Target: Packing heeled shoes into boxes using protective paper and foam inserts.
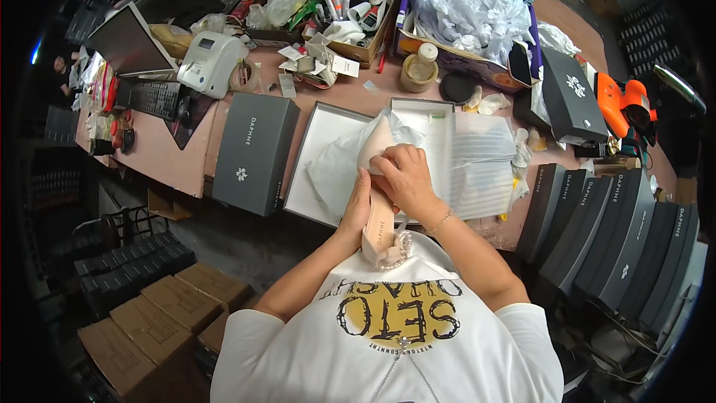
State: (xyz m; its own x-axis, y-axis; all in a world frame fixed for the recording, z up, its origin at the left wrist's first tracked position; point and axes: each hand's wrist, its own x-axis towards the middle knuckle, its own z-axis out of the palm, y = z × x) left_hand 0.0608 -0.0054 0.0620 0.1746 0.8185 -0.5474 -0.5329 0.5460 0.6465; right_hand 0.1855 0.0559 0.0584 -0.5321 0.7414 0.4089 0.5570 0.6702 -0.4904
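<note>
Beige, smooth-surfaced, a pointed-toe shoe with a pearl-beaded strap (380, 227) is held, toe pointing away from the person, by an open grey cardboard box with a white interior (304, 195) on the pink counter (179, 172). The left hand (356, 213) has its fingers closed along the shoe's side; the right hand (406, 179) curls its fingers at the toe opening, their grip hidden.
</note>
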